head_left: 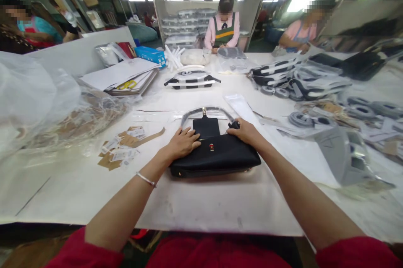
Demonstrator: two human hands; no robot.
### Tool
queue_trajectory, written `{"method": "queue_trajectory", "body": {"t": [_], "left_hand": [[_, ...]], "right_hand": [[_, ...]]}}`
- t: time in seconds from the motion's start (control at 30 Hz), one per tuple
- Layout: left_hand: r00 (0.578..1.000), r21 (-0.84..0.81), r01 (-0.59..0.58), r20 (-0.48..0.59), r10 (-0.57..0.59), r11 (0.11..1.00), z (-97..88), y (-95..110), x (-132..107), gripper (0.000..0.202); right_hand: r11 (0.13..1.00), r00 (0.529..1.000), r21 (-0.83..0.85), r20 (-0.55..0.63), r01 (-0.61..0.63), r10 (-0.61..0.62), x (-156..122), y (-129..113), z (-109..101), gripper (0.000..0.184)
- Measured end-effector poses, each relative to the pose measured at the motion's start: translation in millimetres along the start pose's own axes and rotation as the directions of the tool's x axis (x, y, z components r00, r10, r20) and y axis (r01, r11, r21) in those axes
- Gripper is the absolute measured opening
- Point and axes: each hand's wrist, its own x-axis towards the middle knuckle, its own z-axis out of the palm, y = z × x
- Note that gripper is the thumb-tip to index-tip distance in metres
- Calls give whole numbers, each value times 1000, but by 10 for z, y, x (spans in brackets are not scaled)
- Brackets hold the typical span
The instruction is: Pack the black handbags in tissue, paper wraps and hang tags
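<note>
A black handbag (217,154) lies on the white table in front of me, its base toward me. Its flap (206,128) is folded back, away from me, with a metal clasp piece at the tip. A small red and gold lock shows on the front. Clear wrapping covers the arched handle (192,113). My left hand (182,144) rests on the bag's upper left part, fingers stretched out over it. At the upper right corner, my right hand (245,131) has its fingers closed on the bag beside the handle's end.
Paper tags (121,148) lie left of the bag. Yellow-handled scissors (127,85) sit on stacked sheets. Another wrapped bag (192,80) stands farther back, and several wrapped bags (280,71) are piled right. Plastic bags (40,92) heap at left. A co-worker (223,24) sits opposite.
</note>
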Motion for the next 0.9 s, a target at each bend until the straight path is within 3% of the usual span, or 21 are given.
{"method": "queue_trajectory", "body": {"t": [0.1,0.17,0.23,0.33,0.43,0.57,0.63,0.73,0.9], "left_hand": [[1000,-60,10,16,-9,998,-85,58,-240,50],[999,-137,33,24,-30,990,-259,98,-371,52],[1000,-263,-14,6,16,965,-458,130,-469,54],[988,-409,-148,-19,154,901,-614,178,-577,55],[974,-419,-177,53,219,890,-499,250,-648,56],[974,-330,-155,110,200,931,-236,350,-668,55],[977,-299,-147,102,185,943,-180,377,-657,55],[975,-288,-153,109,191,945,-174,387,-640,56],[973,-265,-181,92,211,947,-178,371,-639,56]], "right_hand": [[995,996,-99,87,14,-5,-117,42,93,60],[979,998,-199,57,39,-29,-208,13,65,68],[953,991,-280,-36,115,-131,-310,-86,-48,71],[897,933,-318,-84,308,-350,-509,-296,-241,71],[793,855,-345,58,502,-516,-728,-381,-206,69],[701,801,-388,261,598,-538,-882,-217,164,61],[695,797,-391,260,604,-546,-889,-137,286,60],[704,777,-336,188,626,-601,-865,-137,284,49],[660,657,-65,213,748,-723,-814,-349,155,24]]}}
